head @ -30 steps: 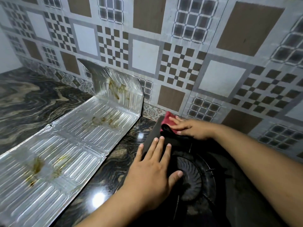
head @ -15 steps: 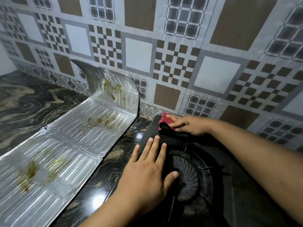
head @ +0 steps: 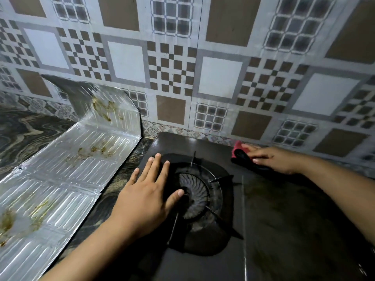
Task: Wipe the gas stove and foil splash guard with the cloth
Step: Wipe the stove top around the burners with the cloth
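Observation:
The black gas stove point(head: 274, 230) fills the lower right, with its round burner point(head: 194, 195) and pan supports near the left end. My left hand point(head: 146, 201) lies flat on the stove's left edge, fingers spread, thumb touching the burner. My right hand point(head: 269, 159) presses a red and black cloth point(head: 241, 154) onto the stove's back edge near the wall. The ribbed foil splash guard point(head: 67, 173) lies unfolded on the counter to the left, its far panel bent up against the wall, with brown-yellow grease stains on it.
A patterned tile wall point(head: 182, 67) rises right behind the stove. The dark marbled countertop point(head: 26, 130) runs under and left of the foil, and a strip of it point(head: 113, 189) shows between foil and stove.
My right hand has slid the cloth to the right along the stove's back edge, away from the back left corner. My left hand stays flat by the burner.

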